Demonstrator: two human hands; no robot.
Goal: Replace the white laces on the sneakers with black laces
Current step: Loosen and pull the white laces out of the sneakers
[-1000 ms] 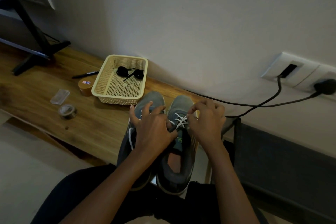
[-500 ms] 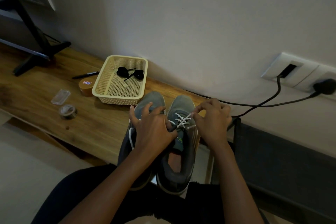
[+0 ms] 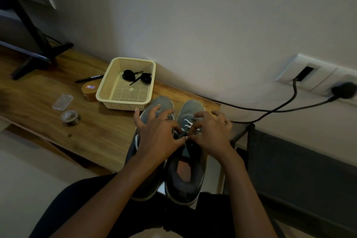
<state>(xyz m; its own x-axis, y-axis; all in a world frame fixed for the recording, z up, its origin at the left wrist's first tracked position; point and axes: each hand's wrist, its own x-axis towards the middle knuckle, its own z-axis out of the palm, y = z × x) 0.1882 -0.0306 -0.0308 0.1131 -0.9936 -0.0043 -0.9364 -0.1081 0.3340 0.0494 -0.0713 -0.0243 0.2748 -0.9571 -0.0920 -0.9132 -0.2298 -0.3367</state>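
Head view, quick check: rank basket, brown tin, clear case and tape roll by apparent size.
Largest: basket.
Then clear case, tape roll and brown tin: too alike to rank; the basket hides part of the tin.

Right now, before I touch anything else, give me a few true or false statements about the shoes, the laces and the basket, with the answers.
1. The black laces lie in the basket. True.
2. The basket sits on the floor. False: it stands on the wooden shelf, just beyond the sneakers' toes.
3. The left hand and right hand meet at the right sneaker. True.
4. That sneaker is already laced in black. False: its white lace is still threaded.
5. A tape roll lies inside the basket. False: it lies on the shelf, left of the basket.
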